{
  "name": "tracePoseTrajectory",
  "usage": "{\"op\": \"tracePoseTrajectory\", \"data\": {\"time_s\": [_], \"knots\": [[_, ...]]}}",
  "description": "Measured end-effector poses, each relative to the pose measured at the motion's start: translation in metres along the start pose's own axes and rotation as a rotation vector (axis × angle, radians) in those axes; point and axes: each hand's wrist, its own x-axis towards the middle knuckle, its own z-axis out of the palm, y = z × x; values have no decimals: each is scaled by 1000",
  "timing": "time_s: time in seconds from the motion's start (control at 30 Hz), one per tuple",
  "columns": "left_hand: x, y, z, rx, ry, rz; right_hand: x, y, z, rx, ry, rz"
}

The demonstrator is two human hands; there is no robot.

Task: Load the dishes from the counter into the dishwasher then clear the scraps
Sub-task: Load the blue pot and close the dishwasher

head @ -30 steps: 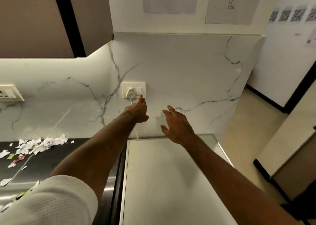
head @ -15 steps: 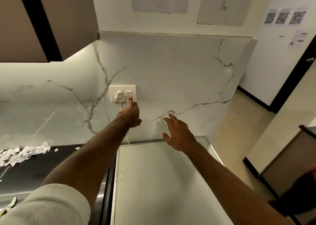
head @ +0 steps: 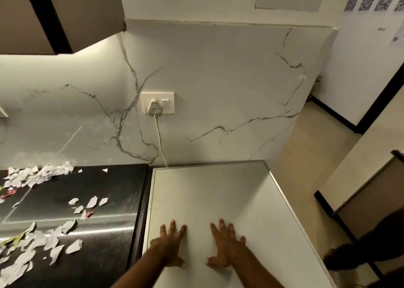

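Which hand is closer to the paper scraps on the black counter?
Left. The left hand lies flat on the grey top beside the counter with the paper scraps; the right hand lies flat farther right.

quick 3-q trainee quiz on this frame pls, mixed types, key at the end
1. True or false: the left hand and right hand lie flat on the grey top.
2. The scraps lie on: A the black counter, B the grey top, C the floor.
3. Fill in: a white ___ sits in the socket.

Key: 1 true; 2 A; 3 plug.
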Motion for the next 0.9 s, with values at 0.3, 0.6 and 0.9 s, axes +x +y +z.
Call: {"op": "tracePoseTrajectory", "data": {"time_s": [0.3,0.6,0.9], "knots": [[-41,28,41,-124,66,-118,-42,11,24,-27,-10,-36],[-107,58,109,-221,216,-159,-91,23,49,-238,-63,-75],[-209,100,229,-406,386,-158,-134,4,74,-558,-64,-112]]}}
